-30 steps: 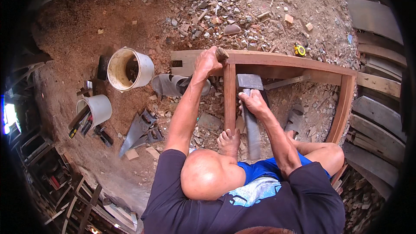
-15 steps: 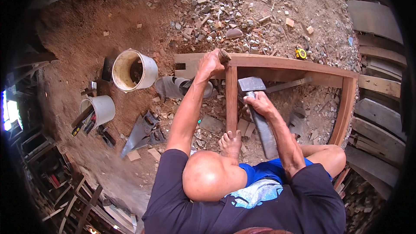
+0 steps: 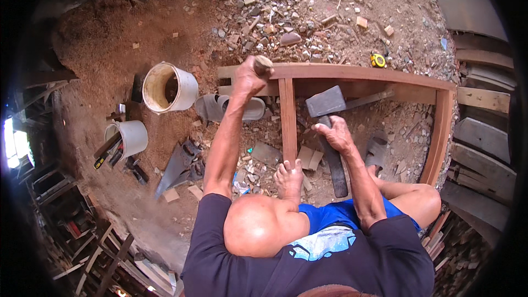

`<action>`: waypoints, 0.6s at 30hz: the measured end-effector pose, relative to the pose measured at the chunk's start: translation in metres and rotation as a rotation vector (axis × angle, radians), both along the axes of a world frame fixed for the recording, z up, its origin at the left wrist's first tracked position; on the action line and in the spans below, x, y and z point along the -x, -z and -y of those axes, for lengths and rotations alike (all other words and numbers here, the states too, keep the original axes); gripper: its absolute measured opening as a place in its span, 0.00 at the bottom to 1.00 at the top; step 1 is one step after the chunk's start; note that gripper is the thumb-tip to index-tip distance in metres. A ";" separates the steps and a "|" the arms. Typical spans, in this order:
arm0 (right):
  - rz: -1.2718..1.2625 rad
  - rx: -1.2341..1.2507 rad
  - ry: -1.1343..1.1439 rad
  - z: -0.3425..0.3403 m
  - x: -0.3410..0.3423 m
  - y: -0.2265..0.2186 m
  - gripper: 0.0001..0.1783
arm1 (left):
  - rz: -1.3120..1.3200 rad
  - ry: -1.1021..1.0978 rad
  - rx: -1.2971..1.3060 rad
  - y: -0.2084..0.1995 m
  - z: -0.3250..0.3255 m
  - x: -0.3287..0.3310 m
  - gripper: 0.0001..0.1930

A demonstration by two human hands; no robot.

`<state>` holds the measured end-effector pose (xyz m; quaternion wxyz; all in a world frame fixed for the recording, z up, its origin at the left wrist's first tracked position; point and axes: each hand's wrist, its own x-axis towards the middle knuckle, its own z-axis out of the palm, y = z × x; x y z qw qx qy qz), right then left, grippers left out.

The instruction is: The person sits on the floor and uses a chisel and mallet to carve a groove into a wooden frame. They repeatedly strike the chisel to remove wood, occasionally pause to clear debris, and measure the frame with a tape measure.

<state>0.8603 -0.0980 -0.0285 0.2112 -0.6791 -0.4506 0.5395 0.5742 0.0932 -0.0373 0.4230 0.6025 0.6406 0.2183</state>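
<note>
My left hand (image 3: 248, 81) is closed round a thick wooden tool handle (image 3: 263, 66), its round end facing up and its lower end hidden. It is over the far rail of a reddish wooden frame (image 3: 363, 73), left of where a crosspiece (image 3: 288, 121) meets the rail. In my right hand (image 3: 336, 133) is a mallet (image 3: 325, 102) with a dark block head and a long flat handle, gripped close below the head. The mallet is held above the ground inside the frame, right of the crosspiece. My bare foot (image 3: 289, 179) rests at the crosspiece's near end.
Two white buckets (image 3: 191, 91) stand at the left, the nearer one (image 3: 135, 137) holding tools. A hand saw (image 3: 173, 170) lies below them. Sandals (image 3: 209, 108), a yellow tape measure (image 3: 378, 60) and rubble (image 3: 269, 22) are on the ground. Boards (image 3: 477, 132) line the right side.
My left hand has shifted left along the far rail with the tool handle. The mallet's head has tilted and looks larger, and my right hand has moved slightly. The view has shifted a little.
</note>
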 end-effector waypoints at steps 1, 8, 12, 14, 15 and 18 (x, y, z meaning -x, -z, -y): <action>0.039 -0.014 0.036 0.004 -0.003 -0.006 0.20 | 0.059 -0.034 -0.162 0.004 0.002 0.006 0.22; -0.466 0.279 0.381 0.030 -0.021 0.015 0.09 | 0.551 0.087 -0.221 -0.085 0.018 -0.062 0.19; -0.335 0.387 0.379 0.062 -0.022 0.052 0.13 | 0.590 0.205 -0.351 -0.079 0.041 -0.103 0.15; -0.218 0.430 0.237 0.078 -0.016 0.084 0.15 | 0.651 0.361 -0.370 -0.055 0.059 -0.103 0.24; 0.027 0.357 0.106 0.091 -0.016 0.095 0.15 | 0.587 0.474 -0.423 -0.054 0.066 -0.107 0.25; 0.313 0.281 -0.133 0.094 -0.012 0.089 0.20 | 0.433 0.730 -0.420 -0.050 0.093 -0.109 0.31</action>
